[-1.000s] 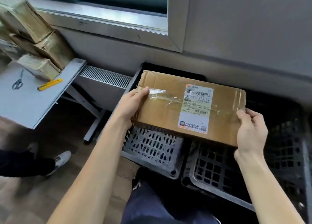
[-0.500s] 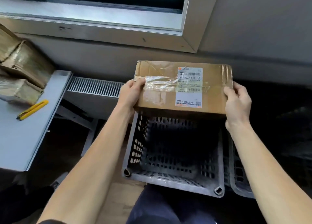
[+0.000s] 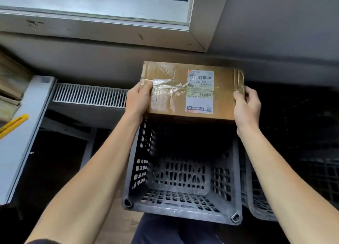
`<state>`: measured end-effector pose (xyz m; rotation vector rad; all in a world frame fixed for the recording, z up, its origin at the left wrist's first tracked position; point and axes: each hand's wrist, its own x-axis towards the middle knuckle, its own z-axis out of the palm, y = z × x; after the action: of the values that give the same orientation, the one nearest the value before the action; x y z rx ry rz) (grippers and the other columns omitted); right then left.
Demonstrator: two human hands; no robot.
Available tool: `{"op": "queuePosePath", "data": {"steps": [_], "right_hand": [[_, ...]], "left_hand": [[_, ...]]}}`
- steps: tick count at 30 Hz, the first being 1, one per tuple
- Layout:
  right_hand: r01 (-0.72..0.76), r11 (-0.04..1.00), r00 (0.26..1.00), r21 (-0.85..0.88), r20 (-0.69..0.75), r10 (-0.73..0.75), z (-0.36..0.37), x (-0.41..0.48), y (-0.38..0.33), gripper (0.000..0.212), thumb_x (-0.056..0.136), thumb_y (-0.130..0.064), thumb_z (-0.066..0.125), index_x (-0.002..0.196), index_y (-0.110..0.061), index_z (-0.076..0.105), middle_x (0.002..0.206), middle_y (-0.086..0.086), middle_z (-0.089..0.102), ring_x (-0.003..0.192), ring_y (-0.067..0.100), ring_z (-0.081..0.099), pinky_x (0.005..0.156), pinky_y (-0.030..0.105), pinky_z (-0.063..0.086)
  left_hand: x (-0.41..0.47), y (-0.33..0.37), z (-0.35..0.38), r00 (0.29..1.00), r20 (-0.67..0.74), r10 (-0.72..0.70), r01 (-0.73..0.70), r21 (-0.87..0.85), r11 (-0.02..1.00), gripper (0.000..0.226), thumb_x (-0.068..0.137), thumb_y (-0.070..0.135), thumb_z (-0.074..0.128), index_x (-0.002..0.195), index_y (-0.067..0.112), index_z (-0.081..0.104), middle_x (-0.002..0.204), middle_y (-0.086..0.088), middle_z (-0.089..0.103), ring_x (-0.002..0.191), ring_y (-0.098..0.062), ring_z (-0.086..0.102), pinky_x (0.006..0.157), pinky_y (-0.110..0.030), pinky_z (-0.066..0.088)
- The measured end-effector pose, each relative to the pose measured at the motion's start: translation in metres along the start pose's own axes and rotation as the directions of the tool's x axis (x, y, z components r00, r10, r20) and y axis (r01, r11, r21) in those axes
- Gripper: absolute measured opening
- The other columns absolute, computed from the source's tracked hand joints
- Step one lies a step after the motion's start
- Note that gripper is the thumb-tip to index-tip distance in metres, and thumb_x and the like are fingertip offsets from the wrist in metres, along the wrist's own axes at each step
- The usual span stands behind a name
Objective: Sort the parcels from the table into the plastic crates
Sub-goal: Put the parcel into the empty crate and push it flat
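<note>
- The parcel [image 3: 191, 91], which a second ago hung tilted across two crates, is now level over the far end of the near crate [image 3: 181, 213], label up and not yet inside.
- The left hand [image 3: 138, 98] clamps the parcel's left end, thumb on top and fingers hidden beneath. The right hand [image 3: 246, 104] curls round the right end the same way.
- Over the last half second the grip and height hardly change, so this crate looks like the chosen one.
- The near crate shows only bare mesh floor, so lowering and letting go is likely what remains.
- Left of the crate, more parcels [image 3: 11, 82] wait on the table [image 3: 22, 133].
</note>
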<state>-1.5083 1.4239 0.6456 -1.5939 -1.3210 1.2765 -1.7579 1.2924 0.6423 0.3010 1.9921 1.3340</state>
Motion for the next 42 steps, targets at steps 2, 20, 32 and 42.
{"op": "queuePosePath", "data": {"steps": [2, 20, 32, 42], "right_hand": [[0.027, 0.998, 1.0, -0.058, 0.013, -0.026, 0.004, 0.006, 0.01, 0.033, 0.102, -0.028, 0.059, 0.135, -0.025, 0.059, 0.109, -0.018, 0.065, 0.1, -0.001, 0.062, 0.09, 0.024, 0.048], [0.335, 0.579, 0.94, -0.743, 0.218, -0.263, 0.032, 0.014, 0.065, 0.053, 0.104, -0.033, 0.047, 0.154, -0.017, 0.04, 0.168, 0.003, 0.023, 0.153, 0.024, 0.013, 0.117, 0.057, 0.027], [0.565, 0.098, 0.787, -0.819, 0.499, -0.364, 0.042, 0.022, 0.081, 0.059, 0.089, -0.006, 0.049, 0.147, 0.001, 0.046, 0.159, 0.029, 0.037, 0.152, 0.047, 0.024, 0.128, 0.056, 0.01], [0.551, 0.363, 0.834, -0.751, 0.481, -0.27, 0.061, 0.034, 0.119, 0.076, 0.09, 0.006, 0.06, 0.159, 0.001, 0.028, 0.169, 0.028, 0.016, 0.159, 0.04, 0.01, 0.131, 0.045, 0.002]], "left_hand": [[0.009, -0.005, 0.003, 1.0, -0.009, 0.013, -0.012, 0.059, 0.998, 0.034, 0.097, 0.044, 0.058, 0.081, 0.016, 0.069, 0.086, 0.008, 0.071, 0.082, -0.007, 0.066, 0.079, -0.03, 0.055], [0.04, -0.062, 0.033, 0.947, -0.066, 0.315, -0.176, 0.714, 0.678, 0.054, 0.107, 0.044, 0.042, 0.159, 0.028, 0.033, 0.14, -0.009, 0.043, 0.112, -0.028, 0.056, 0.082, -0.043, 0.039], [0.027, -0.082, 0.045, 0.742, 0.45, 0.497, -0.561, 0.823, 0.092, 0.065, 0.101, 0.048, 0.039, 0.151, 0.006, 0.042, 0.166, -0.021, 0.027, 0.157, -0.036, 0.02, 0.123, -0.053, 0.017], [0.043, -0.125, 0.063, 0.836, 0.488, 0.249, -0.536, 0.824, 0.185, 0.079, 0.102, 0.059, 0.006, 0.166, 0.012, 0.013, 0.174, -0.011, 0.008, 0.161, -0.027, 0.001, 0.13, -0.044, 0.0]]}}
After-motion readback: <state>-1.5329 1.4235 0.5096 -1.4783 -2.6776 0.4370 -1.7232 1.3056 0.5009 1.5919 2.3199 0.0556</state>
